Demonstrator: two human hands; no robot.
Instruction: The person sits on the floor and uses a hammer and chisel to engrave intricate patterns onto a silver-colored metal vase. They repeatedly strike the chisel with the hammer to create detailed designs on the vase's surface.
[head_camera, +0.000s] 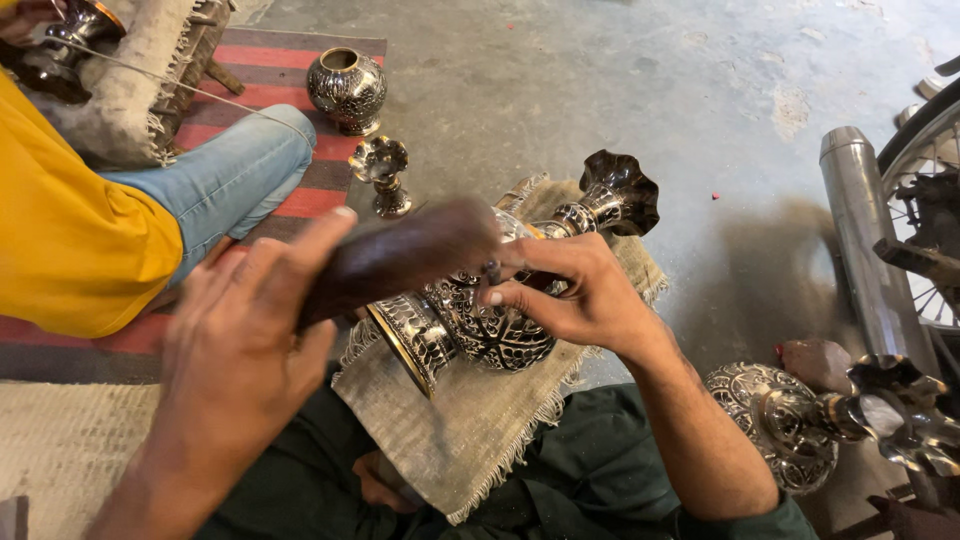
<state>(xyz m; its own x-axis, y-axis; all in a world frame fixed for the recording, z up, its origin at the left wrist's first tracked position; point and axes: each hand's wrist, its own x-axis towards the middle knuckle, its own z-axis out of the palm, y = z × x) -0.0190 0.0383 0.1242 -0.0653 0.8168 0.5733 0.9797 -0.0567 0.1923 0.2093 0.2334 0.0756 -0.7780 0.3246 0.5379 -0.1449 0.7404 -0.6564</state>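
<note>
An engraved metal vase (490, 325) with a fluted flared mouth lies on its side on a frayed burlap cloth (470, 430) over my lap. My right hand (570, 295) rests on its round belly, thumb and fingers pinching a small thin tool against the engraved surface. My left hand (240, 350) grips a dark brown wooden mallet (405, 255), blurred, just above the vase near my right fingers.
A person in a yellow top and blue jeans (225, 175) sits at left on a red striped rug (270, 70). A round engraved pot (347, 90) and a small vase neck (381, 172) stand nearby. Another engraved vase (800, 420) lies at right beside a motorcycle exhaust pipe (865, 230).
</note>
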